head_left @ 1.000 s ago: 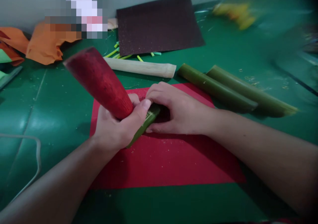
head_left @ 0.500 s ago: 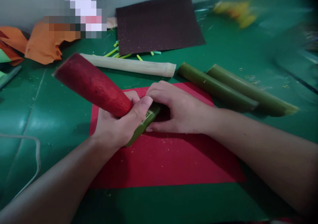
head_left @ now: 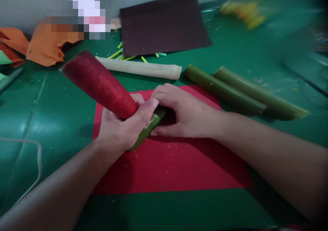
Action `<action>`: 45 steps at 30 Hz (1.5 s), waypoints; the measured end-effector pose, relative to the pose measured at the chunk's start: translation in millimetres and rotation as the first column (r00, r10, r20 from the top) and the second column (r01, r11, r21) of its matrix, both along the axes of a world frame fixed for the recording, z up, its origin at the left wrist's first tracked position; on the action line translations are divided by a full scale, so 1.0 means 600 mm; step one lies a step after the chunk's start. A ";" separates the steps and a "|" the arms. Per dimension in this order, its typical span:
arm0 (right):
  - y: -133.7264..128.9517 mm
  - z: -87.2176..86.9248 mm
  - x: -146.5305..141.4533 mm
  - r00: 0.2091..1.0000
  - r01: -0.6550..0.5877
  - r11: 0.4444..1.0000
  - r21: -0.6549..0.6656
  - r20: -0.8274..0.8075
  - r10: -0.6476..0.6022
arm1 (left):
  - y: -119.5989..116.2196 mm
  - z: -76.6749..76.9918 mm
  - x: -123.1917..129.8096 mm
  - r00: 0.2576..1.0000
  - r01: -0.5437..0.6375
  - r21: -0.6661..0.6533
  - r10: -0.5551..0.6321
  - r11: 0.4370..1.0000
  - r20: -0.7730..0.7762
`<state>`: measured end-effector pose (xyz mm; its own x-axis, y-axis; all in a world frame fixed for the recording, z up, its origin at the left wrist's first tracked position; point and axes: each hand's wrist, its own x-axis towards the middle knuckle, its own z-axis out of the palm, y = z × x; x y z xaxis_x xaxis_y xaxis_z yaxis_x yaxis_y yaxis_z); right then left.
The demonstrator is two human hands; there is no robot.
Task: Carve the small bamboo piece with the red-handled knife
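My left hand (head_left: 125,123) is wrapped round the narrow lower end of a thick red wooden handle (head_left: 101,84), which leans up to the left. The handle's working end is hidden by my fingers. Under that hand, a short green bamboo piece (head_left: 147,130) with pale cut lines on its face rests on a red sheet (head_left: 176,166). My right hand (head_left: 183,113) curls over the bamboo's far end, its fingers at the top and its thumb low along the side. Both hands meet close together over the piece.
Two green bamboo lengths (head_left: 230,91) lie at the right, and a pale bamboo stick (head_left: 143,69) lies behind my hands. A dark sheet (head_left: 164,26) covers part of some yellow-green strips. Orange cloth-like pieces (head_left: 44,46) are at back left, a white cord (head_left: 39,159) at left.
The upper end of the red handle has swung slightly to the right and up. My right hand and the green bamboo piece have stayed in place.
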<state>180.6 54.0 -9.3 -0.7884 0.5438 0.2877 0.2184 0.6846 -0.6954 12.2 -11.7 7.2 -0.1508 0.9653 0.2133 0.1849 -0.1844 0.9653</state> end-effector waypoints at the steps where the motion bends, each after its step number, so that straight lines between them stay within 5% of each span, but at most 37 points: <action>1: 0.000 0.000 0.000 1.000 -0.003 1.000 0.004 0.001 0.003 | 0.000 0.000 0.000 1.000 0.001 0.004 -0.001 1.000 -0.002; 21: -0.001 0.002 0.001 1.000 -0.011 0.999 0.034 -0.003 0.011 | 0.002 -0.008 -0.006 0.996 0.073 0.079 -0.069 0.994 -0.056; 26: -0.007 0.003 0.002 1.000 0.028 0.998 0.064 0.009 -0.029 | 0.006 -0.009 -0.014 0.993 -0.097 0.089 0.091 0.991 0.078; 31: -0.013 0.002 0.001 0.981 0.187 0.961 0.202 0.017 -0.195 | 0.005 -0.001 -0.028 0.977 -0.199 0.213 0.210 0.957 -0.031; 41: -0.019 0.002 0.000 0.981 0.175 0.964 0.198 0.050 -0.188 | -0.005 -0.006 -0.034 0.939 -0.014 0.267 0.104 0.964 -0.328; 45: -0.025 0.002 -0.003 0.969 0.206 0.953 0.224 0.090 -0.231 | -0.004 -0.007 -0.033 0.958 -0.003 0.232 0.069 0.973 -0.277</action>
<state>178.7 39.3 -8.2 -0.6915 0.6427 0.3297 0.4482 0.7398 -0.5018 -7.8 -14.1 2.9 -0.0866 0.8814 0.4643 0.4534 -0.3801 0.8062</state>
